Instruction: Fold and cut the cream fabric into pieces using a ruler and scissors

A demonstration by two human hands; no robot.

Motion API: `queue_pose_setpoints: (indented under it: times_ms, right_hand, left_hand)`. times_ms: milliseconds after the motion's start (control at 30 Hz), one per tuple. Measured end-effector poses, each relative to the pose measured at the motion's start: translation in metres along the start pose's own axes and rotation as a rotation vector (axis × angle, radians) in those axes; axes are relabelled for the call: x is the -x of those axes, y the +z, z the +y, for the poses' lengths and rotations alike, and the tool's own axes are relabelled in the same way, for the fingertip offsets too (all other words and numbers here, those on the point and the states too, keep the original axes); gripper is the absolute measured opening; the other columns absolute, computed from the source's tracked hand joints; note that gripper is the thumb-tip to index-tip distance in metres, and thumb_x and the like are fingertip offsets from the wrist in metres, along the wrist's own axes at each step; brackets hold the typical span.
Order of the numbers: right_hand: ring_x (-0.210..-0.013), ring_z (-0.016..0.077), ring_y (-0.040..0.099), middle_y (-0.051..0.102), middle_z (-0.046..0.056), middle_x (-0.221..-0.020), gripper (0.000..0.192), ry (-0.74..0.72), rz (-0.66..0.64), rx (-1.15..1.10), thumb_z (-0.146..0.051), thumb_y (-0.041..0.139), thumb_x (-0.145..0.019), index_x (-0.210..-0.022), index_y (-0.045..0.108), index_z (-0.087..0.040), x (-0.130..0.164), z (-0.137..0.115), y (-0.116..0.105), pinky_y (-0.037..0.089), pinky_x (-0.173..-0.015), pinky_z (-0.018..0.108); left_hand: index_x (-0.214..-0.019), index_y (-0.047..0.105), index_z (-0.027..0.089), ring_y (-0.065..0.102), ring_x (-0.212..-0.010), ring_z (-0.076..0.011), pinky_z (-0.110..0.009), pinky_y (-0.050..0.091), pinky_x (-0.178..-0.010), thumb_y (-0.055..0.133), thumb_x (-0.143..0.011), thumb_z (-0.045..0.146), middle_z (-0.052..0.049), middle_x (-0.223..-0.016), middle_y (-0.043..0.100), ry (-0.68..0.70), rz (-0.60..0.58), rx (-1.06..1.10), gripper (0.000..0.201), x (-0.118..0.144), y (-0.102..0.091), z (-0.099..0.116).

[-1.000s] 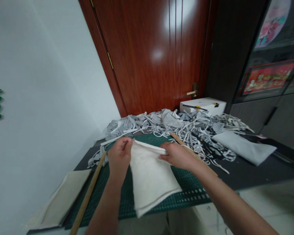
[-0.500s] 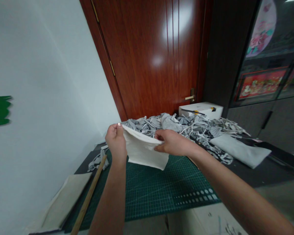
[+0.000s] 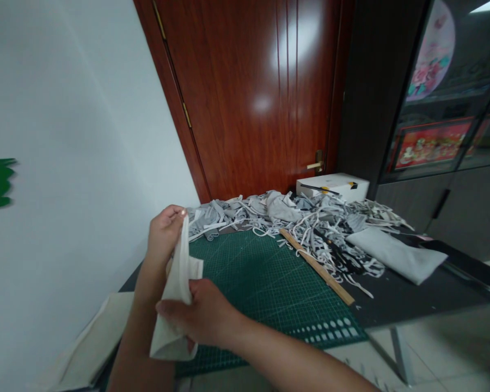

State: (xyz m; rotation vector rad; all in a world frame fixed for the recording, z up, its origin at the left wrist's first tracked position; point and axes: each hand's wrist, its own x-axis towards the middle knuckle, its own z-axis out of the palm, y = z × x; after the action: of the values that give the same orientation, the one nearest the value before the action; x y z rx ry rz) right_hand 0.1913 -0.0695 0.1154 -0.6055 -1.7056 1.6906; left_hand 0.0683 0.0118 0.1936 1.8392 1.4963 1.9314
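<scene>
My left hand (image 3: 163, 231) pinches the upper end of a cream fabric piece (image 3: 182, 267), holding it raised over the left side of the green cutting mat (image 3: 253, 272). Lower down, my right hand (image 3: 200, 313) is closed on the same fabric, thumb on the near side, the other fingers mostly hidden behind the cloth. The piece hangs turned edge-on and folded, its lower end curling open below my right hand. More cream fabric (image 3: 93, 337) lies flat at the table's left edge, partly behind my left forearm.
Grey and white fabric scraps (image 3: 286, 207) heap along the back. A wooden ruler (image 3: 318, 267) lies across the mat's right side. Beyond it are a folded light grey cloth (image 3: 396, 253) and a white box (image 3: 335, 186). A wall stands close on the left.
Both hands have moved left, my right hand also nearer. The fabric has swung from stretched sideways to edge-on and upright, uncovering more mat and the wooden ruler on the right.
</scene>
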Motion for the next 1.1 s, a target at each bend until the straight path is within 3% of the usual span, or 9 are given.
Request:
queue_pose_setpoints:
  times_ms: [67, 167, 300, 433, 600, 733, 900, 1000, 1100]
  right_hand:
    - [-0.041, 0.0096, 0.043, 0.048, -0.004, -0.052, 0.045, -0.051, 0.058, 0.0, -0.062, 0.053, -0.08, -0.073, 0.057, -0.018, 0.005, 0.013, -0.003, 0.034, -0.04, 0.02]
    - [-0.047, 0.0113, 0.043, 0.048, 0.0, -0.053, 0.06, -0.073, 0.267, 0.103, -0.071, 0.034, -0.084, -0.066, 0.055, -0.018, 0.021, 0.046, -0.025, 0.03, -0.043, 0.022]
    - [-0.063, 0.019, 0.058, 0.064, 0.008, -0.067, 0.046, 0.057, 0.539, 0.362, -0.054, 0.035, -0.091, -0.074, 0.058, -0.018, 0.055, 0.106, -0.076, 0.037, -0.053, 0.025]
    - [-0.078, 0.0243, 0.067, 0.071, 0.013, -0.078, 0.017, 0.245, 0.68, 0.726, -0.018, 0.044, -0.088, -0.081, 0.06, -0.017, 0.091, 0.144, -0.119, 0.04, -0.066, 0.028]
    - [-0.078, 0.0262, 0.069, 0.072, 0.012, -0.077, 0.017, 0.383, 0.65, 0.898, -0.009, 0.046, -0.084, -0.088, 0.06, -0.018, 0.113, 0.143, -0.137, 0.036, -0.06, 0.028]
    - [-0.075, 0.0278, 0.07, 0.073, 0.012, -0.075, 0.018, 0.463, 0.641, 0.971, -0.013, 0.046, -0.088, -0.079, 0.06, -0.02, 0.119, 0.14, -0.135, 0.035, -0.057, 0.029]
    - [-0.073, 0.0283, 0.07, 0.073, 0.012, -0.076, 0.019, 0.593, 0.647, 1.053, -0.017, 0.044, -0.09, -0.093, 0.062, -0.018, 0.123, 0.14, -0.13, 0.04, -0.057, 0.03]
    - [-0.091, 0.0315, 0.067, 0.07, 0.017, -0.1, 0.031, 0.534, 0.694, 1.064, -0.018, 0.054, -0.083, -0.113, 0.059, -0.014, 0.112, 0.134, -0.136, 0.047, -0.072, 0.035]
    - [-0.115, 0.0339, 0.054, 0.057, 0.022, -0.125, 0.052, 0.324, 0.736, 0.904, -0.021, 0.059, -0.077, -0.126, 0.052, -0.007, 0.081, 0.129, -0.148, 0.041, -0.094, 0.038]
  left_hand:
    - [-0.07, 0.059, 0.019, 0.05, -0.053, -0.0136, -0.021, 0.039, -0.051, 0.055, -0.076, 0.036, 0.002, -0.058, 0.055, -0.003, -0.229, -0.099, 0.017, 0.002, 0.012, -0.01]
    - [-0.076, 0.059, 0.02, 0.057, -0.068, -0.0162, -0.023, 0.043, -0.063, 0.045, -0.083, 0.03, 0.001, -0.068, 0.061, -0.012, -0.627, -0.338, 0.019, 0.026, 0.062, -0.036]
    - [-0.073, 0.06, 0.02, 0.06, -0.07, -0.0157, -0.022, 0.041, -0.064, 0.049, -0.083, 0.021, 0.001, -0.07, 0.065, -0.079, -0.795, -0.421, 0.015, 0.091, 0.145, -0.078]
    - [-0.086, 0.06, 0.021, 0.065, -0.078, -0.0182, -0.024, 0.04, -0.068, 0.044, -0.091, 0.022, -0.003, -0.081, 0.069, -0.12, -0.832, -0.499, 0.017, 0.139, 0.19, -0.101]
    - [-0.095, 0.057, 0.026, 0.066, -0.087, -0.0187, -0.024, 0.038, -0.072, 0.038, -0.097, 0.029, -0.001, -0.088, 0.07, -0.117, -0.851, -0.553, 0.019, 0.148, 0.199, -0.108]
    - [-0.096, 0.056, 0.026, 0.066, -0.084, -0.02, -0.025, 0.037, -0.07, 0.037, -0.098, 0.031, -0.001, -0.086, 0.07, -0.113, -0.854, -0.572, 0.02, 0.146, 0.199, -0.109]
    - [-0.095, 0.055, 0.025, 0.066, -0.079, -0.0205, -0.025, 0.037, -0.067, 0.036, -0.098, 0.03, -0.001, -0.08, 0.068, -0.115, -0.827, -0.539, 0.02, 0.147, 0.2, -0.111]
    - [-0.094, 0.054, 0.025, 0.066, -0.077, -0.0196, -0.025, 0.036, -0.066, 0.037, -0.098, 0.029, -0.001, -0.079, 0.067, -0.121, -0.794, -0.485, 0.019, 0.149, 0.2, -0.115]
    - [-0.093, 0.054, 0.024, 0.065, -0.076, -0.0184, -0.024, 0.037, -0.066, 0.038, -0.097, 0.028, 0.0, -0.08, 0.066, -0.13, -0.748, -0.414, 0.017, 0.149, 0.202, -0.12]
